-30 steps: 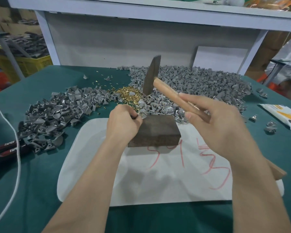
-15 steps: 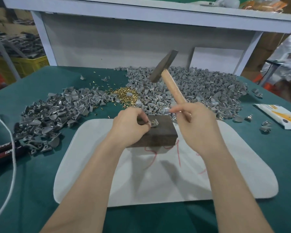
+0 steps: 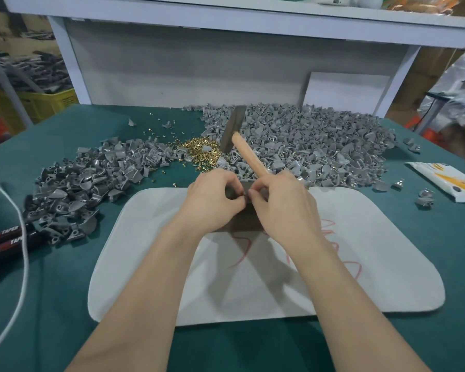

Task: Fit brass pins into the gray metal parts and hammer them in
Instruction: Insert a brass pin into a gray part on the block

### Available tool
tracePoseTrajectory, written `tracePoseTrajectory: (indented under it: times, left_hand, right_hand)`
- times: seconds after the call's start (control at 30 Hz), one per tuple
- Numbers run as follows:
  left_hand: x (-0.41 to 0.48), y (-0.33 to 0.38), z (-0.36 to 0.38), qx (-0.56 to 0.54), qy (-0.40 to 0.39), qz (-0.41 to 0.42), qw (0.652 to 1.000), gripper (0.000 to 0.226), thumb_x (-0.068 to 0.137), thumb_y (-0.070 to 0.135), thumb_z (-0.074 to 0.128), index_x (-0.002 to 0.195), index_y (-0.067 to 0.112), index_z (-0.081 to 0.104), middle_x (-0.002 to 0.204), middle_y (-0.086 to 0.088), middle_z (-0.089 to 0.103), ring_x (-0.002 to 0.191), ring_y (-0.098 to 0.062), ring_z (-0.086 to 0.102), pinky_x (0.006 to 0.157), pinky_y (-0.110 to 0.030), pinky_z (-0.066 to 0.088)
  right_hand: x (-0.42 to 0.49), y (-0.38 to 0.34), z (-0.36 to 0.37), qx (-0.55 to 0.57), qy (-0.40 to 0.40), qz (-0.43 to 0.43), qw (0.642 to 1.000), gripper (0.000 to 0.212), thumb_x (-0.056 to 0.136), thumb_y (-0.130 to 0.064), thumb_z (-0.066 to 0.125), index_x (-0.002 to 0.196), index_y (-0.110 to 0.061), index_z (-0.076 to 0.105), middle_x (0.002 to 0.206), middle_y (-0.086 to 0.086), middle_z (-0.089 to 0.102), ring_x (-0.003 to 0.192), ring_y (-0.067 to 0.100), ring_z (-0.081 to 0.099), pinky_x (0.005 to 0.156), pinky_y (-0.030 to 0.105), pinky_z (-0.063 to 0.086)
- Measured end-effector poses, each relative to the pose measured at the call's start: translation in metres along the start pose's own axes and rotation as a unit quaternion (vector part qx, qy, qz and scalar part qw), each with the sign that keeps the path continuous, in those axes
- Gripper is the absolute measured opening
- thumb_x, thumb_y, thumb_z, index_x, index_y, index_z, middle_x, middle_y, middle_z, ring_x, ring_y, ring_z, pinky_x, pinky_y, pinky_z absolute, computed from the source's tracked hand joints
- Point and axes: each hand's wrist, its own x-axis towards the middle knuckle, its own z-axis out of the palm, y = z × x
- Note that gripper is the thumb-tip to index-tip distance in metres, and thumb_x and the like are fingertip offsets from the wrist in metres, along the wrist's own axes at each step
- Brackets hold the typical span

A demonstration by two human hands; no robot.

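One wide-angle camera, worn on the person's head, looks forward and steeply down at the green bench [image 3: 65, 304]. The white mat [image 3: 145, 277] fills the middle of the frame, close under the lens. Both forearms enter from the bottom edge, and the left hand [image 3: 215, 202] and right hand [image 3: 287, 208] meet over the mat's far edge. Beyond the mat the view takes in the heap of gray metal parts [image 3: 320, 146], then the white shelf [image 3: 226, 20] along the top edge, its line bowed by the lens.

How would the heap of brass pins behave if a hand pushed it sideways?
The brass pins lie loose, so the heap would probably spread, not slide whole. Strays already dot the green table, so some may roll away.
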Motion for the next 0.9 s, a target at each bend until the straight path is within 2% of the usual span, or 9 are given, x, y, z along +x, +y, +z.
tracePoseTrajectory:
  times: [0.27, 0.4, 0.67, 0.77, 0.9]
  left_hand:
    - [0.000, 0.002, 0.003, 0.003, 0.001, 0.004, 1.000, 0.023, 0.080, 0.020, 0.068, 0.064, 0.028, 0.052, 0.092, 0.004, 0.063, 0.101, -0.022, 0.056, 0.095, -0.041, 0.042]
    - [-0.001, 0.002, 0.003, 0.009, 0.004, 0.003, 1.000, 0.026, 0.080, 0.022, 0.068, 0.062, 0.029, 0.051, 0.092, 0.004, 0.062, 0.101, -0.023, 0.056, 0.095, -0.042, 0.042]
    - [-0.002, 0.002, 0.001, 0.008, 0.000, -0.004, 1.000, 0.021, 0.080, 0.025, 0.070, 0.066, 0.029, 0.055, 0.085, 0.008, 0.058, 0.096, -0.020, 0.056, 0.093, -0.041, 0.044]
    - [-0.002, 0.002, 0.000, 0.008, -0.003, -0.002, 1.000, 0.021, 0.080, 0.023, 0.070, 0.066, 0.029, 0.056, 0.090, 0.005, 0.062, 0.098, -0.022, 0.057, 0.093, -0.041, 0.044]
    - [-0.001, 0.002, 0.000, 0.005, -0.002, 0.000, 1.000, 0.017, 0.081, 0.020, 0.069, 0.068, 0.027, 0.059, 0.093, 0.003, 0.063, 0.099, -0.022, 0.057, 0.095, -0.041, 0.044]
  right_hand:
    - [0.001, -0.002, 0.001, -0.008, -0.002, 0.017, 1.000, 0.010, 0.091, -0.032, 0.055, 0.093, -0.028, 0.064, 0.093, -0.002, 0.045, 0.092, 0.027, 0.058, 0.074, 0.033, 0.043]
    - [0.004, -0.002, 0.001, -0.010, -0.005, 0.028, 1.000, 0.011, 0.091, -0.032, 0.054, 0.093, -0.028, 0.065, 0.094, -0.001, 0.047, 0.091, 0.027, 0.058, 0.069, 0.030, 0.037]
    - [0.005, 0.002, 0.000, 0.006, -0.017, 0.020, 1.000, 0.008, 0.090, -0.032, 0.058, 0.090, -0.030, 0.065, 0.099, -0.001, 0.055, 0.092, 0.023, 0.057, 0.071, 0.029, 0.039]
    - [0.005, 0.006, 0.000, 0.027, -0.014, 0.014, 0.999, 0.012, 0.091, -0.030, 0.056, 0.093, -0.030, 0.067, 0.100, 0.000, 0.058, 0.092, 0.023, 0.057, 0.071, 0.029, 0.041]
    - [0.008, 0.013, -0.001, 0.122, -0.003, 0.031, 0.992, 0.017, 0.092, -0.021, 0.055, 0.096, -0.022, 0.072, 0.101, 0.004, 0.069, 0.095, 0.024, 0.062, 0.084, 0.037, 0.049]
